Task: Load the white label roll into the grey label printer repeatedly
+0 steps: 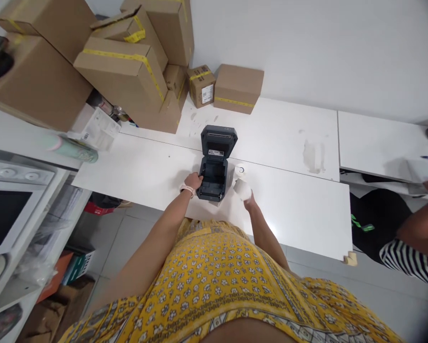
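Note:
A dark grey label printer [213, 178] stands on the white table with its lid raised and its inside bare to view. My left hand [193, 181], with a pale pink watch band at the wrist, grips the printer's left side, the thumb over the edge. Just right of the printer, my right hand [249, 202] is closed on a white label roll [242, 189], its fingers partly hidden behind the roll. Beyond that roll stands a second white roll [241, 170] with a dark ring at its core.
Cardboard boxes [117, 71] with yellow tape are stacked at the back left. Two smaller boxes [238, 88] sit against the wall. A green bottle [74, 150] lies at left, above a microwave [10, 209]. Another person [413, 228] is at the right.

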Demonstrator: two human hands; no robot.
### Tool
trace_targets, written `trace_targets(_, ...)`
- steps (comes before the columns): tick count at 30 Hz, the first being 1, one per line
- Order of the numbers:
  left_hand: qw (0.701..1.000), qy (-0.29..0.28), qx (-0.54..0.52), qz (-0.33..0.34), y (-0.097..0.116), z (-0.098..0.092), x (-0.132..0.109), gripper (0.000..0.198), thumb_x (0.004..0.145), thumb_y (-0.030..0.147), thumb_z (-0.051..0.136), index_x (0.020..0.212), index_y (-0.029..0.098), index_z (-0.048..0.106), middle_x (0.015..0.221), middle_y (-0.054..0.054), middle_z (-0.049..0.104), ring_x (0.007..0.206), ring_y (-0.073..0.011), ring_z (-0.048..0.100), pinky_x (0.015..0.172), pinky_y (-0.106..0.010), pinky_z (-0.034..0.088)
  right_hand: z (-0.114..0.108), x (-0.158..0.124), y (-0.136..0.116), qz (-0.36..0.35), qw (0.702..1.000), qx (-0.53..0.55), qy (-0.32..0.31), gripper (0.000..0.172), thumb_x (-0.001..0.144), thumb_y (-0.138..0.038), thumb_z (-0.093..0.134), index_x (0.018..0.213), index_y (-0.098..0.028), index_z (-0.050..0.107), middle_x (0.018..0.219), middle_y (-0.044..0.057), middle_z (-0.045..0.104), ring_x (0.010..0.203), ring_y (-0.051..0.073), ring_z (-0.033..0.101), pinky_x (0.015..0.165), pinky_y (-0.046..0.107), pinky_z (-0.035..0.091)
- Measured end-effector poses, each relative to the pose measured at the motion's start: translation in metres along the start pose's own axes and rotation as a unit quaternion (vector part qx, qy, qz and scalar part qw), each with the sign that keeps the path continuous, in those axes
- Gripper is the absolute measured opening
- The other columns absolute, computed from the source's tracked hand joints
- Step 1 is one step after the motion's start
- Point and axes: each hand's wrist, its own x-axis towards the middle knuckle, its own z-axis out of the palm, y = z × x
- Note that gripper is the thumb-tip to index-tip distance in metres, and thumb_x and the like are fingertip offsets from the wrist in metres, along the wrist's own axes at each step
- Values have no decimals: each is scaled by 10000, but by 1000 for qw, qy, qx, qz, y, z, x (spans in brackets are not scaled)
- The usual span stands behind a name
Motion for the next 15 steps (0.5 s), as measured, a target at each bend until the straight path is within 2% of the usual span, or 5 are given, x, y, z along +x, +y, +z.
trace_targets(3,1000,-9,-6,8,-1,-1,3,351,990,445,486,1079,177,695,1165,-168,731,1148,-314,676,879,-347,516,-8,1,-28,-65,996,-4,-68,516,983,-483,410,1430,-245,502,1380,103,654,1227,271,627,962,391,528)
trace_targets(6,1000,-11,-12,6,-2,-1,4,347,981,447,504,1078,173,694,1197,-172,720,1165,-322,668,883,-348,514,3,21,-69,-132,979,-125,-94,476,930,-497,554,1314,-225,622,1259,99,704,1155,289,635,1000,399,479)
trace_targets(10,999,-10,-43,0,-1,0,-2,358,978,457,502,1080,172,692,1180,-178,726,1142,-328,681,864,-353,515,35,59,-114,-193,912,-354,-72,400,948,-429,575,1271,-213,668,1279,133,687,1224,327,562,1101,439,345)
trace_targets(13,997,-9,-71,-10,-1,2,-6,371,979,465,500,1100,168,686,1164,-179,730,1135,-328,682,859,-357,512,57,82,-121,-200,858,-462,-103,372,947,-369,577,1252,-186,688,1254,164,700,1237,342,541,1114,459,293)
trace_targets(15,996,-6,-84,-17,-2,3,-7,374,974,478,512,1105,173,684,1168,-172,730,1141,-317,678,870,-350,505,67,91,-115,-190,839,-496,-122,330,927,-339,603,1191,-184,726,1197,173,727,1214,348,560,1102,471,291)
